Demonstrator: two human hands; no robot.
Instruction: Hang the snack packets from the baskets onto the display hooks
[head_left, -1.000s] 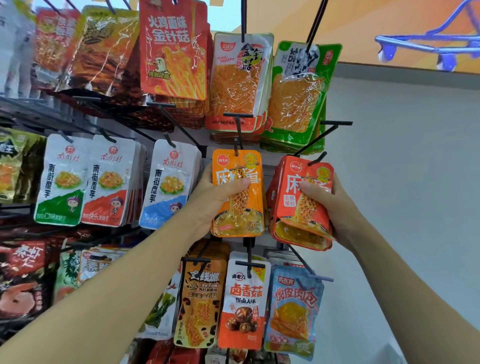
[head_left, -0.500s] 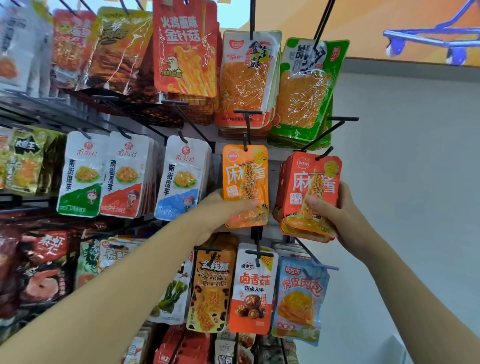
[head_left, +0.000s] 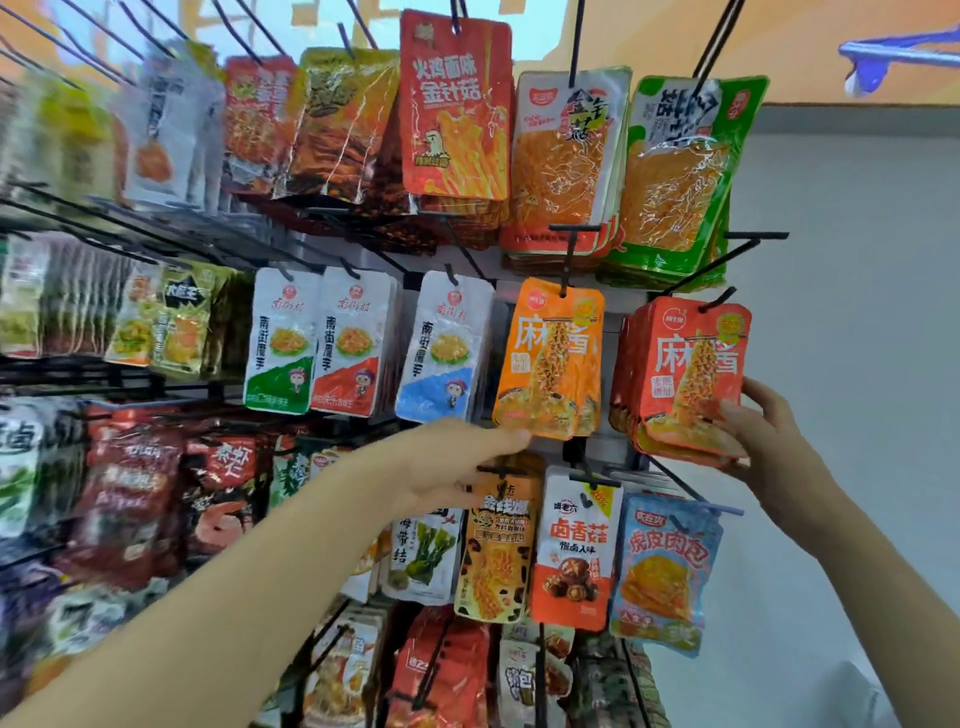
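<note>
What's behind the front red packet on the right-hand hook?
More red packets on the same hook; only their left and bottom edges show. Their faces and number are covered by the front red packet, whose lower right corner the right hand pinches.

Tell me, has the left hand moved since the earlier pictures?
Yes. Against the fixed hook, the left hand has slid down from the middle of the orange packet to below its lower edge.

The orange rectangular film packet (head_left: 550, 358) is glossy plastic, crinkled and catching light. At its 3 o'clock, the red film packets (head_left: 685, 374) shine alike. At its 12 o'clock, the thin black metal hook (head_left: 570, 260) looks matt and smooth. The grey wall (head_left: 857, 338) at 3 o'clock is matt.
</note>
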